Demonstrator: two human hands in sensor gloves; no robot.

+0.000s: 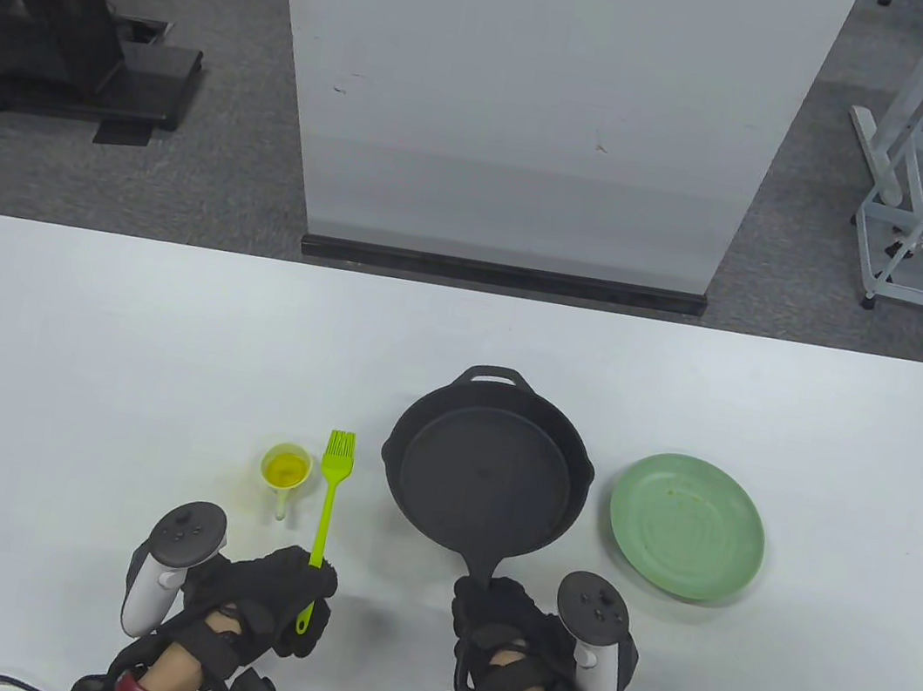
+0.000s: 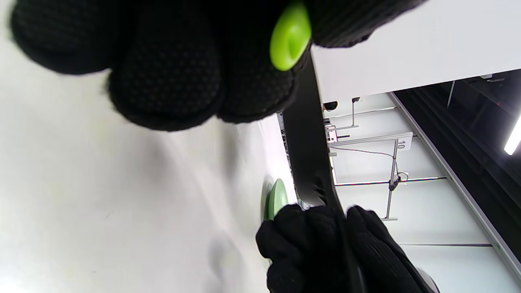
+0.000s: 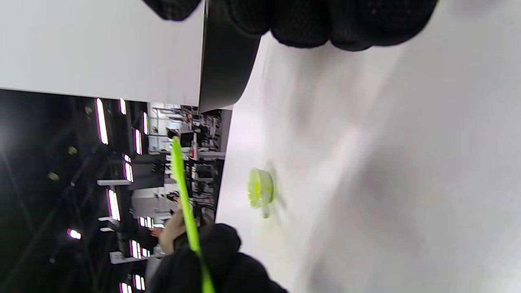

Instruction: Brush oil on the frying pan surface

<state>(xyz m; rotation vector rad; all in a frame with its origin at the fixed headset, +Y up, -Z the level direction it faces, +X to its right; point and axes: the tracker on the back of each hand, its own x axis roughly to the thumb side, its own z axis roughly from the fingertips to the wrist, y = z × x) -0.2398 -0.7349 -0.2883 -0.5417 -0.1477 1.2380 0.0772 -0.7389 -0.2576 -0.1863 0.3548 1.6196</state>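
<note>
Cast-iron frying pan (image 1: 486, 473) mid-bench (image 1: 72, 351), handle gripped by right hand (image 1: 518, 638). Lime silicone brush (image 1: 330, 490) held in left hand (image 1: 269, 596), fingers (image 2: 163, 73) clenched round handle, bristles beside oil cup (image 1: 286, 468). Green plate (image 1: 687, 525) just right of pan.

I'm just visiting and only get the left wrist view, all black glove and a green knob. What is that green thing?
Observer: The end of a green brush, held by the left hand, bristles pointing away from the person.
Visitor: And the dark bar?
Observer: The handle of a black frying pan; the right hand grips it.
Visitor: Any oil around?
Observer: Yes, a small cup of yellow oil stands on the table, left of the brush.
Visitor: That green sliver?
Observer: A green plate, right of the pan.
</note>
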